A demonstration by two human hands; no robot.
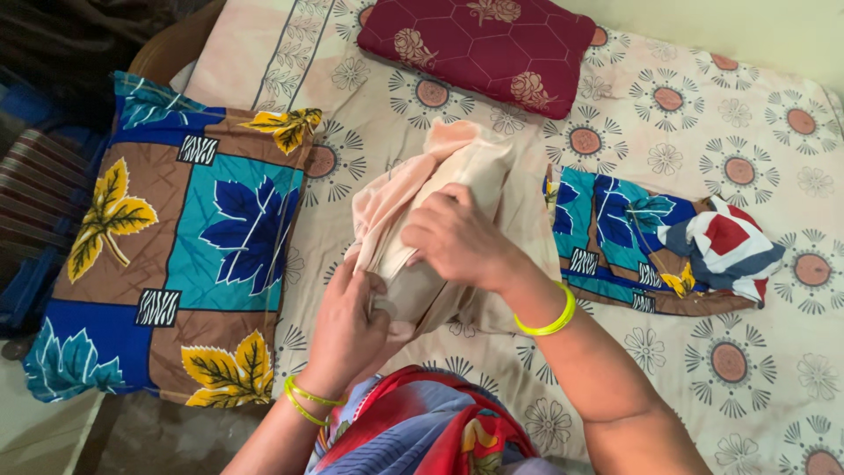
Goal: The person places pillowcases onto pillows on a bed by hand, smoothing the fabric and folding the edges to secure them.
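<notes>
A big bed (668, 141) fills most of the view, and its sheet is pale pink with round brown flowers all over it, with a plain light wall behind the far edge and a dark brown curved bed end at the top left. On the left side of the bed lies 1 big pillow (176, 246) with blue and yellow leaves on brown and teal squares. At the top sits a dark red pillow (479, 48) with gold flowers. To the right lies a flat pillow cover (615, 242) in the same leaf print, and a red, white and blue cloth (730, 246) sits on its right end. In the middle, a pale peach cloth (457, 176) is bunched up just above the sheet. The left hand (347, 330) pinches its lower edge with closed fingers. The right hand (457, 237) lies on top, fingers curled and gripping the folds. Both wrists wear yellow-green bangles (549, 321)
</notes>
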